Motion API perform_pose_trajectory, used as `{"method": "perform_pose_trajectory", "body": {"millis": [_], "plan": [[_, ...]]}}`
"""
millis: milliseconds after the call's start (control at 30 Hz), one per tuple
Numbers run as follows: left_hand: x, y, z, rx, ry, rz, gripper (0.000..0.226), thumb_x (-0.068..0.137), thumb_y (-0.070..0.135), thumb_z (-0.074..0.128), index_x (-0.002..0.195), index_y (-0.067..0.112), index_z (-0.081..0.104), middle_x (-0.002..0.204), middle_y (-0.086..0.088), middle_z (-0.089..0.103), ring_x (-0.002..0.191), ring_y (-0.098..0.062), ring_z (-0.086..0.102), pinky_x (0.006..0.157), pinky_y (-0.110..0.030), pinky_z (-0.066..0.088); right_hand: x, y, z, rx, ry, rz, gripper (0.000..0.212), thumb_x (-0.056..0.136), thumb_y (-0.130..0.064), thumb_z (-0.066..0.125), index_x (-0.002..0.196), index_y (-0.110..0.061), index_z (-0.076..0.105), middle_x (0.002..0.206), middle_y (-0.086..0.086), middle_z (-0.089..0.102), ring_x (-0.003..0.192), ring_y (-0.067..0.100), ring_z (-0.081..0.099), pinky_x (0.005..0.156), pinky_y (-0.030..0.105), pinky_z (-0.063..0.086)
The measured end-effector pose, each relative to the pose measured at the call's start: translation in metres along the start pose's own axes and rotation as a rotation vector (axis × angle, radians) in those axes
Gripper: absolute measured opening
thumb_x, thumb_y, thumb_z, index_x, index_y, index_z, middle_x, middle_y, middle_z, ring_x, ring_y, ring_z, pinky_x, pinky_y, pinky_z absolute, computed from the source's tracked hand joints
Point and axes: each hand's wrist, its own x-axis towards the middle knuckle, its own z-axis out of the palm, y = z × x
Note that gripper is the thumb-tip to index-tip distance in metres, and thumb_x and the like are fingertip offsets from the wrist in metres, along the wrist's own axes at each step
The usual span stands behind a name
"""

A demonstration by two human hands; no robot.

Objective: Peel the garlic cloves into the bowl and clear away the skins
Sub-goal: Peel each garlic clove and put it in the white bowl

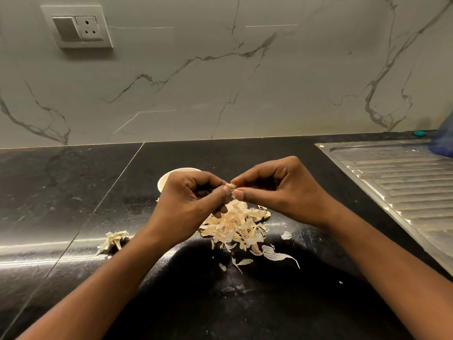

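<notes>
Left hand [193, 197] and right hand [277, 190] are both working just in front of the round white bowl [169, 176]. Fingers are curling in, and the thumb and forefinger tips of each hand are pinching one small tan garlic clove [231, 186] between them, above the polished black stone counter [73, 192]. Fingertips are hiding most of the clove, so can't tell how much skin is on it. The left hand is covering most of the bowl; only its rear-left rim is showing, contents not visible. A heap of pale papery garlic skins [235, 227] is lying front-right of the bowl, under the hands, its far edge partly hidden by the left fingers, with loose flakes trailing camera-ward. A dried garlic stalk with husk [114, 240] is lying front-left of the bowl, its right side going under the left forearm. A ribbed stainless steel drainboard [404, 180] is running well right of the bowl, cropped by the frame. Farther right, a blurry blue object [443, 141] is also getting cropped, unidentifiable. A white switch-and-socket plate [77, 27] is sitting on the wall above-left of the bowl.
</notes>
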Motion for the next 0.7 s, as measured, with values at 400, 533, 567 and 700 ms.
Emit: {"method": "perform_pose_trajectory", "body": {"millis": [400, 533, 567, 700], "plan": [[0.0, 0.0, 0.001, -0.111, -0.059, -0.006, 0.012, 0.1, -0.001, 0.064, 0.101, -0.002, 0.076, 0.079, -0.014, 0.074, 0.07, -0.03, 0.073, 0.065, -0.034, 0.061, 0.003, 0.004, 0.002, 0.316, 0.007, 0.175, 0.013, 0.096, -0.005, 0.072, 0.105, 0.002, 0.077, 0.087, 0.016, 0.077, 0.074, 0.024, 0.072, 0.071, 0.034, 0.061], [0.0, 0.001, 0.002, -0.108, -0.042, -0.005, 0.012, 0.099, 0.001, 0.064, 0.1, -0.002, 0.076, 0.079, -0.015, 0.074, 0.069, -0.029, 0.073, 0.065, -0.033, 0.061, 0.003, 0.003, -0.005, 0.268, 0.064, 0.216, 0.014, 0.089, -0.005, 0.08, 0.101, 0.001, 0.079, 0.087, 0.017, 0.079, 0.075, 0.026, 0.075, 0.071, 0.032, 0.064], [0.0, 0.001, 0.002, -0.109, -0.038, -0.01, 0.012, 0.099, 0.002, 0.065, 0.1, -0.002, 0.076, 0.08, -0.015, 0.074, 0.07, -0.029, 0.073, 0.066, -0.033, 0.062, 0.003, 0.003, -0.008, 0.247, 0.076, 0.218, 0.014, 0.087, -0.005, 0.082, 0.1, 0.001, 0.079, 0.087, 0.016, 0.079, 0.076, 0.026, 0.076, 0.072, 0.033, 0.064], [0.0, -0.001, 0.001, -0.079, -0.032, -0.033, 0.011, 0.098, 0.007, 0.067, 0.099, 0.001, 0.077, 0.08, -0.012, 0.075, 0.07, -0.03, 0.074, 0.064, -0.034, 0.062, 0.002, 0.002, -0.01, 0.184, 0.036, 0.201, 0.014, 0.087, 0.0, 0.083, 0.101, -0.001, 0.079, 0.091, 0.012, 0.081, 0.081, 0.026, 0.079, 0.074, 0.035, 0.066]]}}
